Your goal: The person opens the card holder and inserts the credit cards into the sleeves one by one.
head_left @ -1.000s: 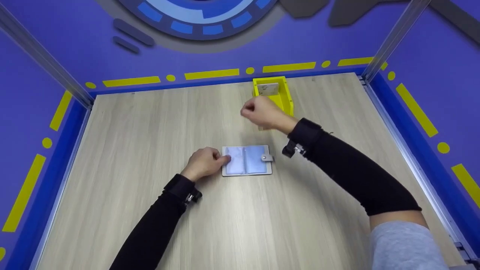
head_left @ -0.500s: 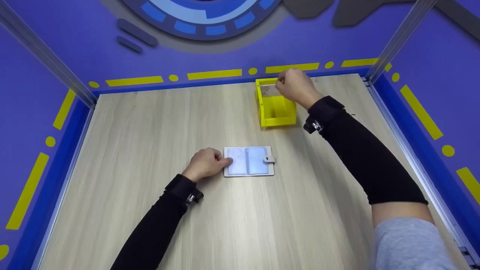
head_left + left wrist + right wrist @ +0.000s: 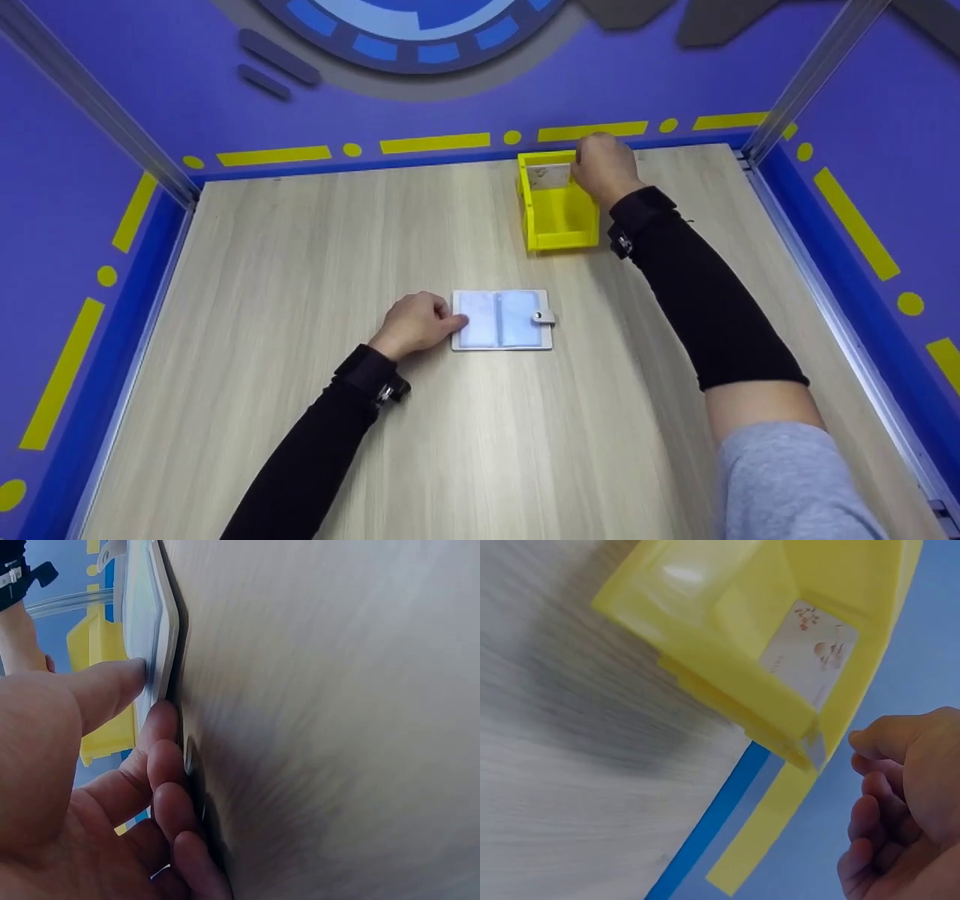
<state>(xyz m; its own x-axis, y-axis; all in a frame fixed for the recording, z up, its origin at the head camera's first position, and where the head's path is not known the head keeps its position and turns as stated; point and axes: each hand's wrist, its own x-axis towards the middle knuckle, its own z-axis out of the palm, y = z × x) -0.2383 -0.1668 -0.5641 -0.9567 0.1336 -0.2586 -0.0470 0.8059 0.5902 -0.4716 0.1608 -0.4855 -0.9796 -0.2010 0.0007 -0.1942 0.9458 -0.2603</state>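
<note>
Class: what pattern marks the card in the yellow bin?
Brownish motifs on white; the card shows best in the right wrist view.

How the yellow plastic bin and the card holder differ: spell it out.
The yellow plastic bin is deep and walled; the card holder lies flat, spread open. The bin is bright yellow; the holder is whitish with translucent bluish sleeves. The bin stands near the back wall; the holder lies farther from it. Both rest on the wood-grain tabletop.

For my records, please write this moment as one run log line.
left hand: pinches open card holder | right hand: curled near yellow bin | printed card: inside bin
</note>
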